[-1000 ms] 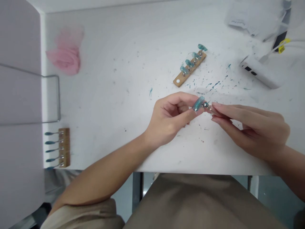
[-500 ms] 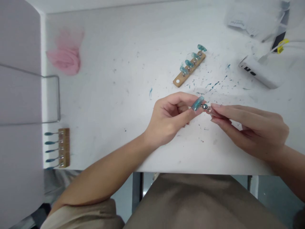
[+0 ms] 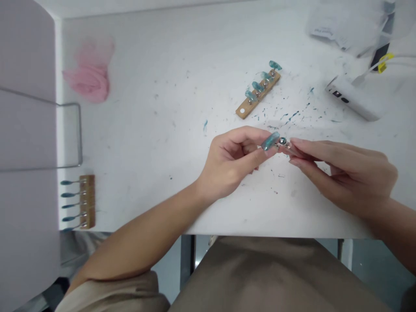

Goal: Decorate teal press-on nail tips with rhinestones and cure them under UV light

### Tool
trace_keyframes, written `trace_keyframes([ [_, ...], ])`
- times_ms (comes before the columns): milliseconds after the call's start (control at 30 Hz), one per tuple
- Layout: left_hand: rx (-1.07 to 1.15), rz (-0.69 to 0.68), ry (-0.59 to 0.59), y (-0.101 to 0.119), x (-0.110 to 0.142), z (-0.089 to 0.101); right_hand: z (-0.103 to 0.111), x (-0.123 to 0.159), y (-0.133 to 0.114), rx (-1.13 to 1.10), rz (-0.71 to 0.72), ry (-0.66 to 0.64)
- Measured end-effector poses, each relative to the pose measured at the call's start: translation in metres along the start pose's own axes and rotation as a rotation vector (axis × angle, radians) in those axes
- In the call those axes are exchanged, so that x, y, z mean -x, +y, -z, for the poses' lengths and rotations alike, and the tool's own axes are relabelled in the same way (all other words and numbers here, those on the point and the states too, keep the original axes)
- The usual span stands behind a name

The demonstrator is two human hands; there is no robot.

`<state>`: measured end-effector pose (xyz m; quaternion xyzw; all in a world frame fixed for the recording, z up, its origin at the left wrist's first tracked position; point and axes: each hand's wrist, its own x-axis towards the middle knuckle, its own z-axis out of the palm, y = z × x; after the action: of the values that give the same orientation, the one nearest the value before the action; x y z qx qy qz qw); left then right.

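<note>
From where I stand, at the far left of the bench (image 3: pixel 146 147) there's a wooden block (image 3: pixel 91 201) with thin stems carrying dark teal pieces, seen edge-on, and a crumpled pink cloth (image 3: pixel 89 84) beyond it, its upper part a blur.

Further right, the left hand (image 3: pixel 225 164) has thumb and forefinger pinched at a teal nail tip (image 3: pixel 270 141), in front of the wooden strip (image 3: pixel 246 113) with its row of similar pieces. The nail tip looks light, stiff and glossy, so it may slip or crack if squeezed; I'd take it by the side edges. Its underside and the left hand's curled fingers are hidden.

Just beside it sits a small silver ball (image 3: pixel 282 141), smooth and probably slippery, best steadied from below. Whether it's joined to the nail tip I can't tell.

The right hand (image 3: pixel 357 177) pinches a slim, see-through piece (image 3: pixel 294 151) between thumb and fingers, which cover its far end. Beyond lie a white device (image 3: pixel 355 99) and a pale packet (image 3: pixel 341 26), cut off at the top.
</note>
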<state>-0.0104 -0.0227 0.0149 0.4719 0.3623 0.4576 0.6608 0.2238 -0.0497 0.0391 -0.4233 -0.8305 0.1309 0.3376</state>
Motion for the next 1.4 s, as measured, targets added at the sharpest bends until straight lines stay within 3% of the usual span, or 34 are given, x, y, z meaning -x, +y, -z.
trace_keyframes([
  [300,-0.046,0.014,0.01,0.0,0.001,0.001,-0.001,0.002,-0.001,-0.03,-0.084,0.007],
  [800,0.009,0.019,-0.005,0.0,-0.002,0.001,0.002,-0.003,-0.002,-0.022,0.024,-0.023],
  [1067,-0.031,0.028,0.014,0.0,0.001,0.0,0.001,0.003,0.003,-0.001,-0.081,0.008],
  [1233,0.063,0.027,0.009,-0.001,0.002,0.0,-0.002,0.011,0.01,-0.079,-0.136,0.042],
  [1400,0.001,0.033,0.083,-0.001,0.002,0.0,-0.003,0.011,0.011,-0.121,-0.175,0.056],
])
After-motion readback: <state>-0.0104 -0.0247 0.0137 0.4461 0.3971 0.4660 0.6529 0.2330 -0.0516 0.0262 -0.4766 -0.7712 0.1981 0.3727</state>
